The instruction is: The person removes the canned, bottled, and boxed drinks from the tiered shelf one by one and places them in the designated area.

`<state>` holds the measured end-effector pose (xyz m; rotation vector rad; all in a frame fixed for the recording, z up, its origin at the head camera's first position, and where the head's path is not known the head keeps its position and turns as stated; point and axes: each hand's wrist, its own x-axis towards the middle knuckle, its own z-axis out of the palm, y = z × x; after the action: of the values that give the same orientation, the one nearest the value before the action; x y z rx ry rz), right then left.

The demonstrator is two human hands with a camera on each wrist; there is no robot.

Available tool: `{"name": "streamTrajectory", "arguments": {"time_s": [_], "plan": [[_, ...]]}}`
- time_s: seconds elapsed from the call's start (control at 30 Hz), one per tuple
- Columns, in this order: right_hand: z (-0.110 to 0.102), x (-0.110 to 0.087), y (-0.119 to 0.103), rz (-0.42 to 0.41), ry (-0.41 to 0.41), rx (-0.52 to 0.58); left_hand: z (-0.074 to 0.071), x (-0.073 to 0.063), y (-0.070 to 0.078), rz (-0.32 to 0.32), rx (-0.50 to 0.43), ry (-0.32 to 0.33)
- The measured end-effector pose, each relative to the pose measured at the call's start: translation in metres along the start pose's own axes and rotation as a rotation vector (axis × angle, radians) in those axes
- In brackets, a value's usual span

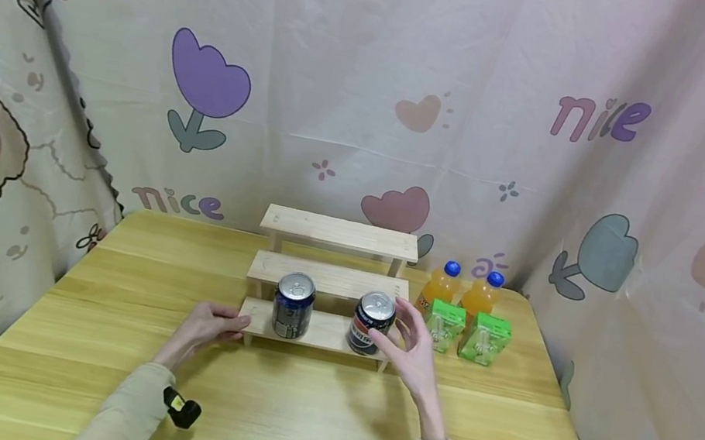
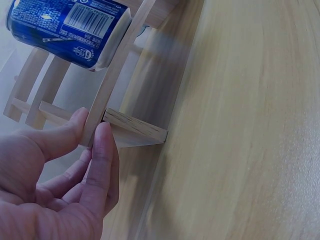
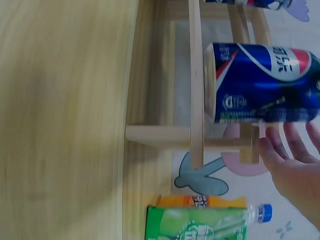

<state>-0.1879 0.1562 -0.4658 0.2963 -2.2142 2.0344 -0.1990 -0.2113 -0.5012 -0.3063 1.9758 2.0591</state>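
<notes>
A three-step wooden shelf [image 1: 331, 278] stands on the table. My left hand [image 1: 209, 328] pinches the left end of its lowest step; in the left wrist view the thumb lies on one face of the board [image 2: 97, 112] and the fingers on the other. A dark blue soda can [image 1: 292, 308] stands upright on that step, left of the middle. Toward the right end stands a Pepsi can [image 1: 369, 325], also upright. My right hand [image 1: 412, 352] is beside this can, thumb overlapping its front in the head view, fingers spread along its right side and not wrapped round it.
Two orange drink bottles [image 1: 440, 284] with blue caps stand right of the shelf. In front of them are two green drink cartons [image 1: 484, 339], close to my right hand. A patterned curtain [image 1: 346, 93] hangs behind the wooden table [image 1: 304, 416].
</notes>
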Motion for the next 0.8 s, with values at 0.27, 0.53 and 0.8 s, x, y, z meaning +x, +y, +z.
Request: {"name": "streamTrajectory", "arguments": {"time_s": [0.27,0.53,0.8], "plan": [[0.013,0.003,0.001,-0.020,0.053,-0.030,0.000,0.001,0.001,-0.002,0.011,0.007],[0.022,0.005,0.002,-0.033,0.104,-0.067,-0.002,0.001,0.001,0.006,0.017,-0.006],[0.029,0.006,0.003,-0.046,0.151,-0.137,-0.001,0.000,0.000,0.011,0.020,-0.010]]}}
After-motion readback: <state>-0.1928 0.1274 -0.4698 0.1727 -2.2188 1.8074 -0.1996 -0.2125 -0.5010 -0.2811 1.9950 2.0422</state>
